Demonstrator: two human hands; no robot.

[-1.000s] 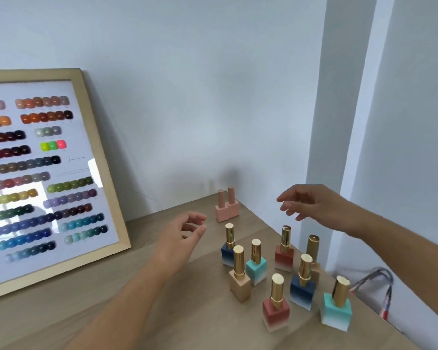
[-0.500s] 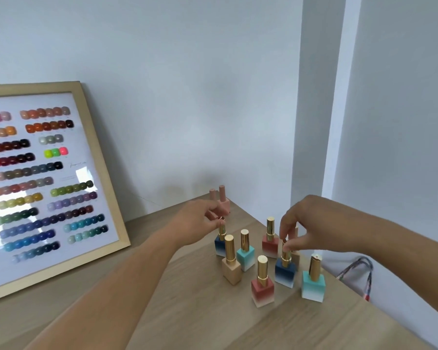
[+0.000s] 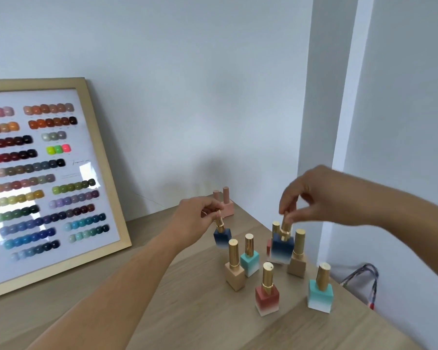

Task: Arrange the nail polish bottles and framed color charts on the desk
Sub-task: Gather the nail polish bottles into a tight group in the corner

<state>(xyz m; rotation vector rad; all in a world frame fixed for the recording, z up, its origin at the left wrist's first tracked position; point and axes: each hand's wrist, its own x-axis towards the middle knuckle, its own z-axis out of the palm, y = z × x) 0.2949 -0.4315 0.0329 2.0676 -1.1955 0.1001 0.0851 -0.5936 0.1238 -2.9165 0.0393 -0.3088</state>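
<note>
Two navy-to-white gradient nail polish bottles are being gripped at once, each by its gold cap. The left hand [image 3: 196,218] is pinching the cap of the far navy bottle [image 3: 222,237], which is tilting and looks to be just clear of the bench [image 3: 162,311] or barely touching it; I cannot tell which. The right hand [image 3: 314,198] is closing its fingertips on the cap of the nearer navy bottle [image 3: 282,250], which is hanging above the cluster and looks motion-blurred.

The main risk, as I judge it, is the crowding. The raised bottle is hanging just beside a beige bottle [image 3: 296,261] and in front of another gold-capped bottle [image 3: 275,227] whose body is mostly hidden. A swing of its square base could be knocking either over, and tall narrow bottles tip easily. A coral bottle [image 3: 267,298], a turquoise bottle [image 3: 249,260], a second beige bottle [image 3: 235,274] and a larger turquoise bottle [image 3: 320,295] are standing near enough to topple in a chain.

Holding by the cap alone is another weakness: if a cap is loose, the glass body could be dropping away. The larger turquoise bottle is standing close to the right edge of the bench, so a nudge might send it off. Two pink bottles [image 3: 225,204] at the far corner and the framed color chart [image 3: 46,183], leaning against the wall, are well apart from the action.
</note>
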